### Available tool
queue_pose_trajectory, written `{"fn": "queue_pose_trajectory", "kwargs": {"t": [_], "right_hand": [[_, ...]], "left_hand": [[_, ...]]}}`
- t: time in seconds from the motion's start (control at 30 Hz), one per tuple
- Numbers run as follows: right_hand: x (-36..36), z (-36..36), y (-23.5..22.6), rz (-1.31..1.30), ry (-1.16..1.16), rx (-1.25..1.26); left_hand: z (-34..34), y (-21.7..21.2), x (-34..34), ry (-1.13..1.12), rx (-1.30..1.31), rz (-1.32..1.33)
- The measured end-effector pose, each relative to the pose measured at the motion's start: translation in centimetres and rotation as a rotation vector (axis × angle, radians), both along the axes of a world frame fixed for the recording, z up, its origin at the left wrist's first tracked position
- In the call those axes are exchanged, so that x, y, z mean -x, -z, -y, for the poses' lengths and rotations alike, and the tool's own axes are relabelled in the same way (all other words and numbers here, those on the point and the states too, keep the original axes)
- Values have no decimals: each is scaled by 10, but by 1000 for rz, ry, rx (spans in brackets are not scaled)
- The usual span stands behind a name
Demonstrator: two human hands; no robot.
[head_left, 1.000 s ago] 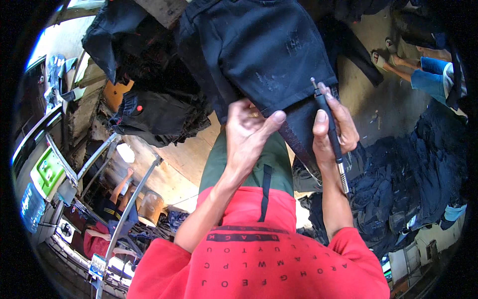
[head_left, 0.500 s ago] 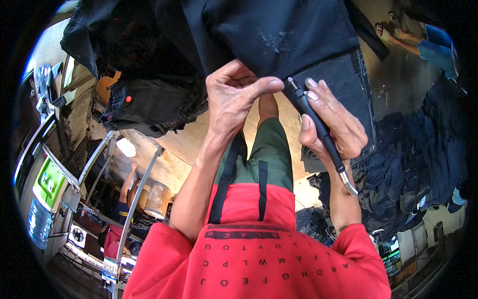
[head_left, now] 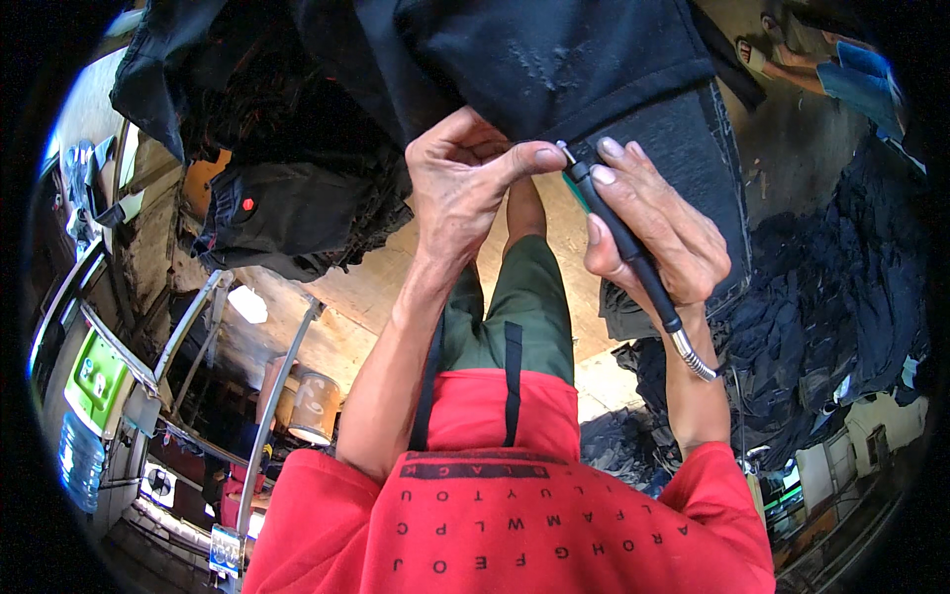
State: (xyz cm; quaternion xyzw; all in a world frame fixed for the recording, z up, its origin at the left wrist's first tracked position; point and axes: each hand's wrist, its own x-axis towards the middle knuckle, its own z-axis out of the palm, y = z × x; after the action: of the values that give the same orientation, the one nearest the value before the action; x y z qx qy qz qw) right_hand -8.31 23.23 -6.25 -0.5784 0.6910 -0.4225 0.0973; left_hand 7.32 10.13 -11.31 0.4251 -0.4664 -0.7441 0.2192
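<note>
Tool tip now at the pinch point on the hem.
Left hand (head_left: 463,188) pinches the dark garment (head_left: 554,59) edge, thumb to finger; right hand (head_left: 648,223), wrapped around the pen-like tool (head_left: 621,233), has swung its tip up from a second ago to meet the pinch. Work starting.

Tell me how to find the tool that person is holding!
Start at the big dark garment hanging across the top. At its lower edge the two hands meet, and the right hand grips a thin black pen-shaped tool, tip against the cloth by the left hand. Unlike everything nearby, it trails a shiny metal hose past the wrist.
</note>
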Motion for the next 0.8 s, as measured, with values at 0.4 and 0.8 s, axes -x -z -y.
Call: {"fn": "queue_pose_trajectory", "kwargs": {"t": [0.4,0.8], "right_hand": [[0,-2,2,-28,56,-10],[2,-5,5,-43,116,-7]], "left_hand": [[0,1,1,-7,36,15],[1,4,-1,-1,8,28]]}}
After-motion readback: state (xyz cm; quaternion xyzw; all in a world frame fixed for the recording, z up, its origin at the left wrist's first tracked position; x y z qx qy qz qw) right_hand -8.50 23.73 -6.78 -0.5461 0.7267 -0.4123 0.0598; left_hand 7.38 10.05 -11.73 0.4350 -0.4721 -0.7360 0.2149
